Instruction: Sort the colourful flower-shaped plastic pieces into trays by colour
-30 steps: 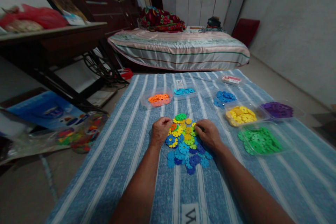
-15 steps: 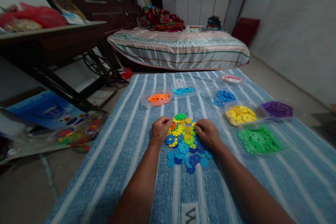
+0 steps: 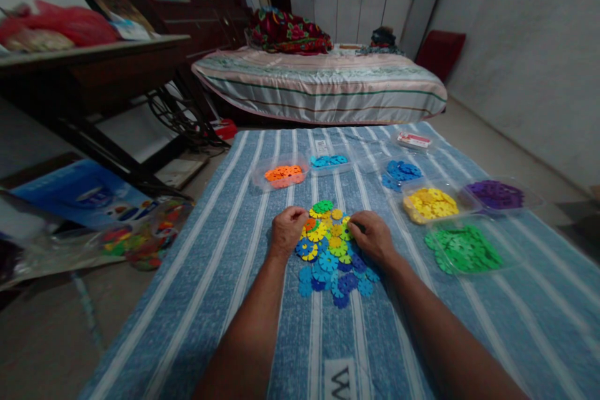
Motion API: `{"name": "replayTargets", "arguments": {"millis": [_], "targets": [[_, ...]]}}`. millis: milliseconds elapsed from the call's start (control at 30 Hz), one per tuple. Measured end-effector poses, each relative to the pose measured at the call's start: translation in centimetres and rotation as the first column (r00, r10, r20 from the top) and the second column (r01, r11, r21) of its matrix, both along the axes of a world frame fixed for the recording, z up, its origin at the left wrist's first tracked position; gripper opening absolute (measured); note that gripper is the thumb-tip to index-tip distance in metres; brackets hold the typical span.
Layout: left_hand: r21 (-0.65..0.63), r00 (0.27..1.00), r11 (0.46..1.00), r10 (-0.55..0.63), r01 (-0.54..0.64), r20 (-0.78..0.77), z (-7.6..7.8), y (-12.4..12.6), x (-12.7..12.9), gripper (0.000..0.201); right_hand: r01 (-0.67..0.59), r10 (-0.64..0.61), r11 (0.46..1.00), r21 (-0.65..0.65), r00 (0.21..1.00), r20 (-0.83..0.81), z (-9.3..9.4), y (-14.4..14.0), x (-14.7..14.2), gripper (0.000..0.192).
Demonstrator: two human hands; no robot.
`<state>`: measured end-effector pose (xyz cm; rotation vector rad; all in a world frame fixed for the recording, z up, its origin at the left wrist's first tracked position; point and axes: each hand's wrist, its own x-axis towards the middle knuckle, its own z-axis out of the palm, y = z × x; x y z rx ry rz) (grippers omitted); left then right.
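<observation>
A cluster of toothed plastic snowflake discs [image 3: 328, 260] in yellow, lime, green, orange and several blues lies between my hands; some discs overlap, and whether they interlock is hard to tell. At its left edge, beside an orange disc [image 3: 310, 224], my left hand [image 3: 287, 230] is closed in a pinch, and what its fingertips hold is too small to make out. Opposite, my right hand [image 3: 372, 234] is closed with thumb and forefinger at the edge of a lime disc [image 3: 345, 229]. A green disc [image 3: 322, 206] tops the cluster.
Clear tubs of sorted discs stand around: orange [image 3: 284, 175], light blue [image 3: 329, 161], blue [image 3: 400, 174], yellow [image 3: 431, 204], purple [image 3: 495, 194] and green [image 3: 466, 249]. A small clear box [image 3: 414, 141] is at the back. All rest on a striped cloth [image 3: 210, 231]. A bed [image 3: 319, 87] stands beyond.
Almost nothing differs. Both hands stay at the sides of the disc cluster, and the view has shifted very slightly.
</observation>
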<state>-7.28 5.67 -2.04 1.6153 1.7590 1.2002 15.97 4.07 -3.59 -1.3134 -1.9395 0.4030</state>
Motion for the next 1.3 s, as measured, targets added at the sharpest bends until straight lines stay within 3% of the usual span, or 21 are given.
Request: {"name": "replayTargets", "arguments": {"millis": [733,867,1067,1300], "targets": [[0.030,0.999,0.999,-0.029,0.030,-0.020,0.0,-1.0,0.4,0.012,0.028,-0.027,1.000,-0.003,0.999,0.017,-0.3,-0.1,0.1,0.024],[0.074,0.990,0.989,-0.119,0.124,-0.075,-0.1,-1.6,0.5,0.015,0.032,-0.032,0.999,-0.001,0.999,0.021,-0.3,-0.1,0.2,0.026],[0.110,0.941,0.954,-0.248,0.278,-0.229,-0.4,-2.5,0.8,0.044,0.043,-0.043,0.999,0.006,0.999,0.022,-0.2,-0.2,0.1,0.027],[0.055,0.959,0.983,-0.159,0.177,-0.236,0.1,-2.9,0.8,0.040,0.058,-0.058,0.998,-0.002,0.998,0.029,-0.2,-0.2,0.1,0.031]]}}
